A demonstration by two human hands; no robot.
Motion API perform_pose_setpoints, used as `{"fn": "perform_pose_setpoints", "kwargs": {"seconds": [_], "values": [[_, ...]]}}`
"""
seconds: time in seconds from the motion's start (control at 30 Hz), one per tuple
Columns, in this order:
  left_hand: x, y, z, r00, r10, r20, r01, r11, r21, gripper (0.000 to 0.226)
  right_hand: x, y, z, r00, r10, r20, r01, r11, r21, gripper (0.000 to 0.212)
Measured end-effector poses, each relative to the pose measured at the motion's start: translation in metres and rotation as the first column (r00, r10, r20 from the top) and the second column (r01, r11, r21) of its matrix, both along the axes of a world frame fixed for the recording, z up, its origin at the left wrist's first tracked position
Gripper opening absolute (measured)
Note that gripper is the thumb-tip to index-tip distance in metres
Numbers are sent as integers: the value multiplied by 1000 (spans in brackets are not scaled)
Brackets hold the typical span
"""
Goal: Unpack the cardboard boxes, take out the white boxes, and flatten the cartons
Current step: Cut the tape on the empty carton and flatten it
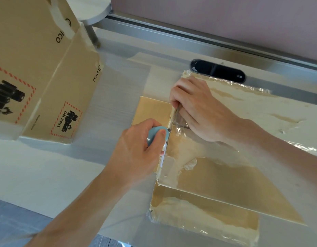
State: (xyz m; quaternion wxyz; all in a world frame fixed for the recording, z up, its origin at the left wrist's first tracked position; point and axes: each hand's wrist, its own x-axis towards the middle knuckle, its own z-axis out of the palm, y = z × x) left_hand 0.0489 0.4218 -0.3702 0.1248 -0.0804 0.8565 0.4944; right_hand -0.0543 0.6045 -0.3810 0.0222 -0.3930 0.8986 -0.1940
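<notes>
Left hand (136, 148) grips blue cutter (154, 134) along carton (216, 179) edge; right hand (198, 109) pinches tape (179, 121).

The flattened brown cardboard carton (225, 184) is matt, its top paper layer torn away in rough, pale patches. Clear plastic tape (243, 85) clings to its edges, glossy and crinkled. The pale blue plastic cutter (154, 134) looks smooth with a slight sheen. The white worktop (115, 104) is matt and faintly grained. Behind lie a brushed metal rail (172, 38) and a glossy black oval plastic insert (218, 71).
</notes>
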Motion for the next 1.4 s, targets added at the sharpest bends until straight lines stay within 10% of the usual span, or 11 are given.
{"fn": "perform_pose_setpoints", "kwargs": {"seconds": [0.7,1.4], "values": [[14,40,-30,941,338,-14,-332,931,153,20,-13,-13,-1,999,40,13,-41,997,64,42],[-23,23,-15,993,78,-89,-72,995,75,22,-19,-17,-17,999,-46,26,49,993,-111,47]]}}
